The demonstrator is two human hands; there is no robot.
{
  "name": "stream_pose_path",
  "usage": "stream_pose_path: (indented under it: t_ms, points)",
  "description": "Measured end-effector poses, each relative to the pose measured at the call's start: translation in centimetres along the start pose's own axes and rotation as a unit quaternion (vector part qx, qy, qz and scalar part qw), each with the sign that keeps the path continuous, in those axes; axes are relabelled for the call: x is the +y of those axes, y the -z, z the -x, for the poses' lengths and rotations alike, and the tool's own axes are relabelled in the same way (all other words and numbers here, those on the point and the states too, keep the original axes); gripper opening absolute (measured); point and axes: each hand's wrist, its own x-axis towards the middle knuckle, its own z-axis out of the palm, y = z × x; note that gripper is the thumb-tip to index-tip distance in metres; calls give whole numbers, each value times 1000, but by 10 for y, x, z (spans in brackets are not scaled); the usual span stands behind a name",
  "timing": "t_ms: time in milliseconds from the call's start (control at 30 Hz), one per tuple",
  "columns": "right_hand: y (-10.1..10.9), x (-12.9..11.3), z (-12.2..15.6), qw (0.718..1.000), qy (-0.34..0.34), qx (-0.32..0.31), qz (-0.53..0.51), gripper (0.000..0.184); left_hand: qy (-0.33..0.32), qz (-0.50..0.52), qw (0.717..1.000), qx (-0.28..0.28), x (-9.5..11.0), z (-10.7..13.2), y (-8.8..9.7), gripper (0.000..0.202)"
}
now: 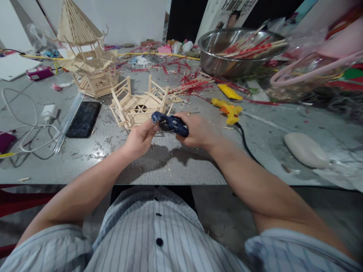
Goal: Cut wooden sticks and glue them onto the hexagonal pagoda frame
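My right hand [198, 130] is wrapped round a dark blue hand tool [177, 125] that looks like a pair of cutters. At the tool's far end, my left hand [140, 139] is closed in a pinch. Whatever lies between its fingertips is too small or hidden to make out. Just beyond both hands sits a small open structure of pale wooden sticks [133, 104], with railings and upright posts round a platform. Behind it to the left stands a tiered stick pagoda [95, 71] with a pointed roof.
A yellow glue gun [228, 109] with a black cord lies right of my hands. Behind it are a steel bowl [215, 62] of sticks and scattered red-wrapped sticks [195, 85]. On the left are a black phone [83, 119] and a white charger [49, 112]. A pale oval object [306, 150] rests at right.
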Motion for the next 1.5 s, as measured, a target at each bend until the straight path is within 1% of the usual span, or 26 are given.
stream_pose_path:
  t_ms: [133,367,533,667,933,1067,1233,1500]
  points:
    - [2,-1,0,1000,8,-9,-12,55,-11,8,1000,5,1,0,0,27]
    - [5,-2,-1,1000,7,-21,-13,59,17,27,1000,-3,1,0,0,29]
    - [2,0,0,1000,13,2,-8,57,15,20,1000,-1,-1,1,-1,29]
    - [-2,2,0,999,20,25,-10,54,21,24,999,-3,-1,1,-1,26]
    - [-1,-1,1,1000,6,12,-14,45,10,20,1000,10,3,-1,-1,37]
    - [-2,-2,1,1000,-5,18,-4,40,13,10,1000,12,3,-1,-1,38]
    - [-5,-3,1,1000,-17,23,6,33,-1,-14,1000,23,3,-3,-1,39]
    - [-2,-4,1,1000,-26,11,13,24,15,-7,1000,22,2,-2,-2,40]
